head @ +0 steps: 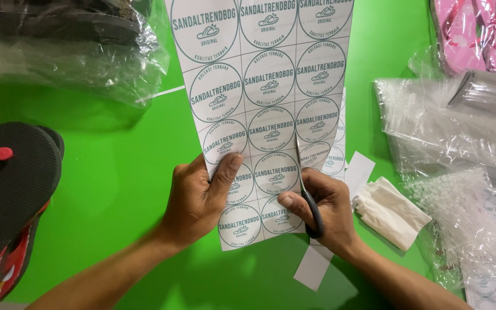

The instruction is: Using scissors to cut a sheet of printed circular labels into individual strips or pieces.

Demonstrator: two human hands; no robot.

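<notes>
A white sheet of round printed labels [268,74] is held up over the green surface. My left hand [199,195] grips the sheet's lower left part, thumb on top of it. My right hand [322,206] holds black-handled scissors [305,183], and the blades point up along a line between the label columns on the sheet's right side. A cut white strip [315,267] lies under my right wrist. More of the label paper shows behind the sheet's right edge.
Black flip-flops with red soles [7,195] are stacked at the left. Bagged dark sandals [64,40] lie at top left. Pink flip-flops [477,31], clear plastic bags [449,126], a folded white cloth [391,209] and a bundle of plastic tag pins [466,224] fill the right side.
</notes>
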